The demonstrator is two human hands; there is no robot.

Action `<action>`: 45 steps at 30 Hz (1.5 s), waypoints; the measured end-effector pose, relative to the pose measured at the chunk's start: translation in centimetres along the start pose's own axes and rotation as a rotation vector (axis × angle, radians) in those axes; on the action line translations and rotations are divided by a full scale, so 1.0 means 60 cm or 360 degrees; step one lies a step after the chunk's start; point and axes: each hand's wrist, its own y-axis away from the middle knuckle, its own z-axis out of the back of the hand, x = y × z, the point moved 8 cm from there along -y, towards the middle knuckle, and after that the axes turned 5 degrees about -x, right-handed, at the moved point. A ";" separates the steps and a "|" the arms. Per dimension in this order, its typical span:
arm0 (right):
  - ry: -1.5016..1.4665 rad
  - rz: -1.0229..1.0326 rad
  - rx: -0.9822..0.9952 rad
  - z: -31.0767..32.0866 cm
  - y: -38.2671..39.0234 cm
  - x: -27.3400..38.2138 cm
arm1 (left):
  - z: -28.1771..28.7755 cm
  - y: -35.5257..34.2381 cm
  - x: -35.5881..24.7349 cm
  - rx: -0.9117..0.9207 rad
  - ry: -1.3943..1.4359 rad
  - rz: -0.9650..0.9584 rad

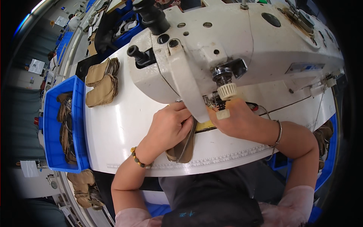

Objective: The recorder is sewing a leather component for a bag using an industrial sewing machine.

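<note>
A white industrial sewing machine (223,45) stands over the table in front of me. Beneath its head, my left hand (169,125) is closed on a brown fabric piece (185,147) with a zipper-like strip along it, which hangs toward the table's front edge. My right hand (234,119) is close to the needle area, behind the tension knobs (227,91). Its fingertips are hidden by the machine, so what they touch does not show. Between the hands lies a yellow patch (205,126) on the machine bed.
Two stacks of tan fabric pieces (101,90) lie at the table's left. Beside them stands a blue crate (80,125) holding brown pieces. More brown pieces (85,187) are below it. Another blue bin (332,151) sits at the right. A printed ruler (211,159) runs along the front edge.
</note>
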 end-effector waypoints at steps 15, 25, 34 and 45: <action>0.0010 0.0082 -0.0131 0.003 -0.003 0.001 | 0.009 -0.009 0.004 -0.0099 0.0018 0.0026; -0.0184 0.0429 -0.0253 0.014 0.006 0.071 | 0.009 0.007 -0.008 -0.0233 0.0276 0.0051; 0.0181 0.0627 -0.0376 0.008 0.020 0.100 | 0.022 0.020 -0.020 -0.0094 -0.0401 0.0166; 0.0207 0.0656 -0.0228 0.005 0.023 0.104 | 0.032 0.024 -0.083 -0.0225 -0.0646 -0.0507</action>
